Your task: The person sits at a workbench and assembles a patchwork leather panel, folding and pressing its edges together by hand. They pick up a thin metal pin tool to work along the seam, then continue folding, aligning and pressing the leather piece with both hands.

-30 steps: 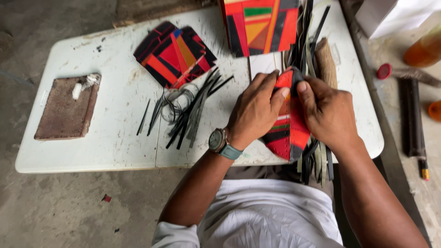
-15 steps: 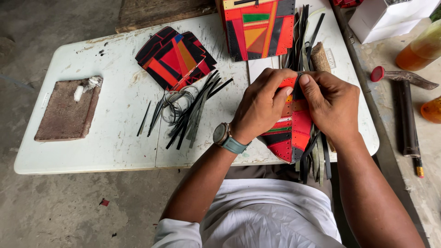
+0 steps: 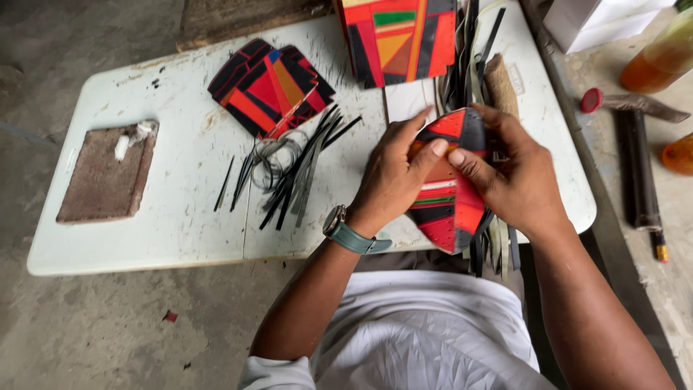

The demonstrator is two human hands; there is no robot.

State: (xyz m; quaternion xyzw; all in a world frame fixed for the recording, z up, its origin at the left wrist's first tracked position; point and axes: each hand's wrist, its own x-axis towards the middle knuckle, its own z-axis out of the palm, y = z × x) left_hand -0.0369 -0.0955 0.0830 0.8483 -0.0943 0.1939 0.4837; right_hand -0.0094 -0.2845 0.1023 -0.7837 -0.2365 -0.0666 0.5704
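At centre right of the frame, both hands were closed on a curved patchwork piece of red, black, orange and green panels. The left hand, with a watch on its wrist, gripped the piece's left edge, fingers wrapped over the front. The right hand gripped the right edge, thumb pressed onto the front beside the left fingertips. The piece was held above the near edge of the white folding table.

A second patchwork piece lay flat at upper centre. Loose black strips and a coil of wire lay just below it. A rectangular patchwork panel sat at the top edge. A brown block lay at the left.
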